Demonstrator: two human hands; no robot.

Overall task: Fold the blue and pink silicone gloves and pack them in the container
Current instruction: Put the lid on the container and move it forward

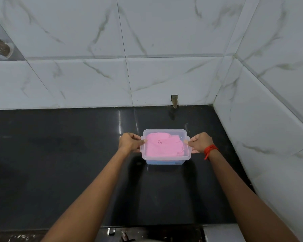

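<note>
A clear plastic container (165, 131) with its lid on stands on the black countertop, near the middle. Through the lid the folded pink glove (164, 145) shows on top, and the blue glove (164, 162) shows through the container's front wall underneath it. My left hand (130, 142) grips the container's left side clip, thumb on the lid. My right hand (199, 142) grips the right side clip the same way; a red thread is tied around that wrist.
The black countertop (59, 163) runs to white marble-patterned tiled walls at the back (147, 75) and on the right (269, 119). A small hole (174, 100) is in the back wall just above the counter. The counter's front edge lies near the bottom of the view.
</note>
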